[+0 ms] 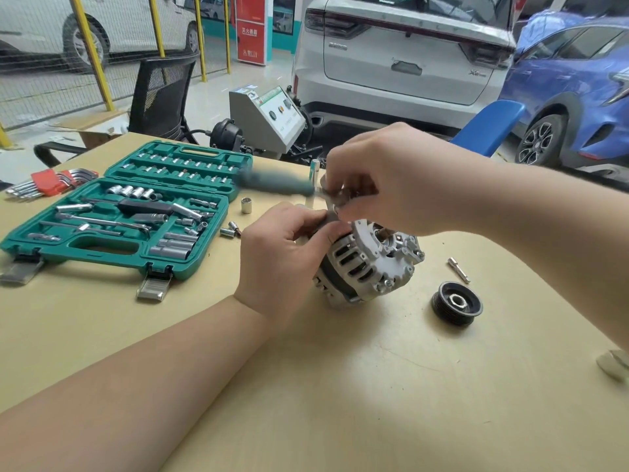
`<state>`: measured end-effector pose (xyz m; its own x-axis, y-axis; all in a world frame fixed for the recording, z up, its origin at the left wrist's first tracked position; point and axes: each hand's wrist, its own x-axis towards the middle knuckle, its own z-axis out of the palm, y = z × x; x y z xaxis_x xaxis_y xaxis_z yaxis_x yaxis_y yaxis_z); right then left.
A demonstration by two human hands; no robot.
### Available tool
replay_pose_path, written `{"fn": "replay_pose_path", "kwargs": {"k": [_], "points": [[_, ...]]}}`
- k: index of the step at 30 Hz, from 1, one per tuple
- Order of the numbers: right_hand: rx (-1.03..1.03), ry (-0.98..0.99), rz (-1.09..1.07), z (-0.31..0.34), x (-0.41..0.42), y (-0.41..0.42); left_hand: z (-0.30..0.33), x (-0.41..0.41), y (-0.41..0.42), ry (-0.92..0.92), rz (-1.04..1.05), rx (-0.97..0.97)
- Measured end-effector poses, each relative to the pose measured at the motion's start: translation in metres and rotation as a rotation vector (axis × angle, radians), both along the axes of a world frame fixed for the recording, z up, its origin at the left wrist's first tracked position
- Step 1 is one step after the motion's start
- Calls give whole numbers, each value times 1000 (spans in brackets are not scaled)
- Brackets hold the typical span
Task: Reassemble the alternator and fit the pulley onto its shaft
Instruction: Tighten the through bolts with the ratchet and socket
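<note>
The alternator [367, 260] lies on the tabletop [306, 386], steadied by the left hand [286, 257] gripping its casing so the right hand [391, 178], pinching a blurred green-handled driver [275, 182], can work the housing; the pulley [457, 302] waits nearby, unfitted

A pale wooden bench [340, 386] is filling the foreground. Behind it a black mesh chair [160, 97] and a blue chair [490, 126] are standing on a light floor [51, 97]. A white car [405, 52] and a blue car [571, 83] are sitting beyond, beside a yellow-posted wire fence [90, 49], in daylight.
</note>
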<state>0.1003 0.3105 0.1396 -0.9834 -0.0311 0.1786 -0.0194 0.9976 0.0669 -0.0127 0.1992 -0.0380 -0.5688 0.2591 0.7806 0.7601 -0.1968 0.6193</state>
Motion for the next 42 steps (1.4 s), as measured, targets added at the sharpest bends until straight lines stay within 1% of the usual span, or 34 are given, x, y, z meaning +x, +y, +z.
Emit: {"fn": "replay_pose_path", "kwargs": {"k": [2, 3, 4, 6, 7, 8, 10, 11, 13, 15, 16, 20, 22, 23, 24, 27, 29, 31, 33, 37, 39, 40, 42], "points": [[159, -43, 133, -1, 4, 0, -1, -4, -1, 46, -15, -11], [210, -46, 159, -2, 5, 0, -2, -4, -2, 65, -13, -12], [236, -37, 167, -2, 6, 0, -3, -4, -3, 52, -18, -13], [219, -5, 141, -3, 6, 0, -4, -1, -2, -61, -30, -7], [193, 6, 114, -3, 5, 0, -3, 1, -1, -91, -18, -1], [168, 12, 84, -3, 4, -2, -2, 1, 0, -76, 10, -2], [119, 17, 17, -4, 0, -4, -2, 2, 1, 21, 51, -14], [94, 25, -23, -4, -3, -6, -1, 2, 0, 29, 48, -14], [40, 65, -117, -6, -8, -9, -2, 1, -1, -36, -2, -9], [-20, 90, -234, -7, -14, -11, -3, 2, -1, -59, -28, -2], [-81, 81, -291, -6, -17, -11, -4, 2, -1, -47, -26, -5], [-473, 25, -466, -3, -23, -6, -4, 0, -2, -21, -27, 2], [-503, -2, -462, -1, -22, -3, -4, -1, -2, -16, -22, -1], [-449, -16, -420, -1, -21, -2, -4, 0, -2, -17, -18, -4], [-347, -24, -352, 0, -20, -1, -4, 1, -1, -17, -12, -5], [-19, -56, -67, 7, -10, -2, -2, -1, 0, -11, 0, -8], [122, -94, 120, 9, -3, -2, -1, -2, -2, 61, 31, -37], [219, -89, 204, 7, 1, -1, -1, -3, -3, 95, 8, -43], [244, -39, 181, 3, 0, 1, -1, 0, -2, 28, -7, -9], [135, 19, -2, -3, -7, -2, -1, 1, 2, 48, 34, -16], [54, 61, -99, -7, -13, -2, -2, 0, 1, 0, 1, -11], [-26, 85, -165, -9, -17, -2, -4, 0, 0, -16, -14, -7], [-275, 111, -320, -13, -24, -1, -5, -1, 0, -15, -21, -21]]}}
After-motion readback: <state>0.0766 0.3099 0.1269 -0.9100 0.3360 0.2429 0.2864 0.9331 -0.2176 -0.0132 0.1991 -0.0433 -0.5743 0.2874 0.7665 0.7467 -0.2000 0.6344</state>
